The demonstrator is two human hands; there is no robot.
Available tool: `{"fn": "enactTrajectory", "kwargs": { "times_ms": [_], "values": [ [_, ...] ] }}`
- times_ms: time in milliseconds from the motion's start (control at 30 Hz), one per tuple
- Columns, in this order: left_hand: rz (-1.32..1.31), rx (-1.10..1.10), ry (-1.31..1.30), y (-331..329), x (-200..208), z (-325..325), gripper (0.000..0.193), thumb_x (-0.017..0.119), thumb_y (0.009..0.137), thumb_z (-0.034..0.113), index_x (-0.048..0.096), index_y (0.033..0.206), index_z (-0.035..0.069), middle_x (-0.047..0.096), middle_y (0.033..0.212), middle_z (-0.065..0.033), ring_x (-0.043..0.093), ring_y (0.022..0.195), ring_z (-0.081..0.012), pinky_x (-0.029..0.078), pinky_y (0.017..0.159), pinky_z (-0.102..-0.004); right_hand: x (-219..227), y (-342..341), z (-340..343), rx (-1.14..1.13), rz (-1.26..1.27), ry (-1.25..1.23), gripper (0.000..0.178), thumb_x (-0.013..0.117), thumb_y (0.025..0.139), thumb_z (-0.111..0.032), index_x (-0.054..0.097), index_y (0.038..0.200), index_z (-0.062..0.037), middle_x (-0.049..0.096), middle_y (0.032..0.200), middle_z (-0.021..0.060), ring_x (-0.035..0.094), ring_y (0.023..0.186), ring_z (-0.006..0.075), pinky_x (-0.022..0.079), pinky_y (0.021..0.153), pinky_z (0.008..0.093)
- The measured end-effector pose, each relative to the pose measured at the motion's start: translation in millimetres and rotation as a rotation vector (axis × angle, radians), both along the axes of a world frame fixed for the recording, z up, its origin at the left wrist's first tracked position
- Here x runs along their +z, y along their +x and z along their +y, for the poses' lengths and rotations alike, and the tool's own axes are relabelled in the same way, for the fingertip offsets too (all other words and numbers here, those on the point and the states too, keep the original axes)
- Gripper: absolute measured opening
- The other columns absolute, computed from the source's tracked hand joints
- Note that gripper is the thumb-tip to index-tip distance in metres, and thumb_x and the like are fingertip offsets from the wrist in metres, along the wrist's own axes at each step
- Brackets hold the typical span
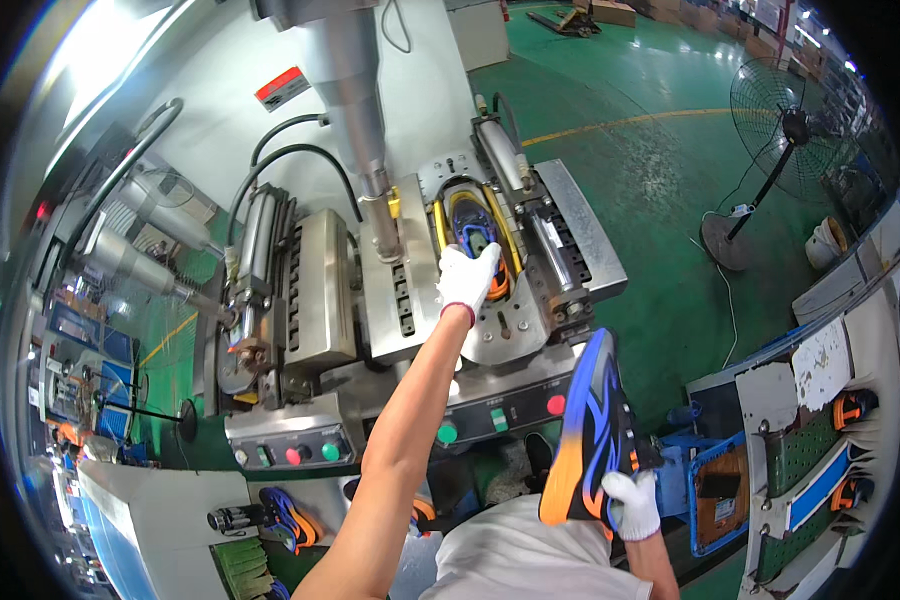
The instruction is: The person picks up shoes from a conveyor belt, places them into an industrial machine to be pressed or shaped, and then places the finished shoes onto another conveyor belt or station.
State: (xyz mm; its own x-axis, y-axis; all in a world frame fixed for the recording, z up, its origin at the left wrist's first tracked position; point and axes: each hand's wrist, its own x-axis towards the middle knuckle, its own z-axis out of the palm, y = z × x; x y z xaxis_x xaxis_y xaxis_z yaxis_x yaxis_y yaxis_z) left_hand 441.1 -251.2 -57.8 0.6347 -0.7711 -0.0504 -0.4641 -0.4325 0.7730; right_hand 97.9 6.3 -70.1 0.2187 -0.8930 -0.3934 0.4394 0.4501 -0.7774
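My left hand (467,277), in a white knit glove, reaches into the metal press and grips the ankle opening of a dark running shoe (470,215) with blue and orange trim. That shoe sits toe away from me between yellow pads (440,226) on the machine's bed. Close to my body on the right, my right hand (634,504), gloved too, holds a second running shoe (592,430) by its heel end. Its toe points up, with a blue sidewall and orange part of the sole turned toward the left. The right fingers are partly hidden behind the shoe.
The front control panel (505,408) carries green and red buttons. A second press station (320,290) stands left. More running shoes lie on a bench (292,520) at lower left and on a rack (854,408) at right. A floor fan (794,125) and blue crate (720,490) are also on the right.
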Motion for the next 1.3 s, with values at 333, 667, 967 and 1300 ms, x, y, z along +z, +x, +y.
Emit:
{"fn": "enactTrajectory", "kwargs": {
  "times_ms": [333,667,967,1300],
  "values": [
    [0.132,-0.111,0.097,73,-47,-90,0.031,0.082,0.070,0.025,0.072,0.085,0.000,0.074,0.082,-0.0143,0.072,0.075,-0.0238,0.057,0.071,-0.0350,11,3,-18,-0.245,0.040,0.101,0.048,0.065,0.084,0.001,0.057,0.131,0.0012,0.070,0.102,0.0117,0.070,0.085,0.0216,0.058,0.075,0.0347],
    [0.375,-0.176,-0.171,51,75,185,0.040,0.077,0.082,0.026,0.070,0.114,0.001,0.071,0.092,-0.0030,0.061,0.081,-0.0106,0.052,0.078,-0.0288,48,78,-156,0.159,0.282,-0.255,0.038,0.074,0.085,0.000,0.065,0.122,0.0004,0.070,0.106,0.0059,0.068,0.085,0.0141,0.055,0.080,0.0310],
    [0.220,0.273,0.389,15,46,492,0.053,0.081,0.075,0.018,0.067,0.124,0.002,0.073,0.106,-0.0092,0.068,0.097,-0.0217,0.054,0.092,-0.0374,-26,315,-405,0.559,1.551,-0.793,0.051,0.070,0.078,-0.035,0.071,0.109,0.0061,0.073,0.103,0.0253,0.073,0.096,0.0377,0.058,0.090,0.0401],
    [0.095,1.191,0.540,15,-112,614,0.084,0.081,0.074,0.041,0.050,0.139,-0.003,0.070,0.120,-0.0254,0.069,0.111,-0.0387,0.054,0.097,-0.0438,-71,309,-420,0.555,1.065,-0.795,0.028,0.084,0.079,-0.027,0.072,0.088,-0.0035,0.068,0.084,-0.0001,0.057,0.067,0.0112,0.047,0.061,0.0331]
  ]
}}
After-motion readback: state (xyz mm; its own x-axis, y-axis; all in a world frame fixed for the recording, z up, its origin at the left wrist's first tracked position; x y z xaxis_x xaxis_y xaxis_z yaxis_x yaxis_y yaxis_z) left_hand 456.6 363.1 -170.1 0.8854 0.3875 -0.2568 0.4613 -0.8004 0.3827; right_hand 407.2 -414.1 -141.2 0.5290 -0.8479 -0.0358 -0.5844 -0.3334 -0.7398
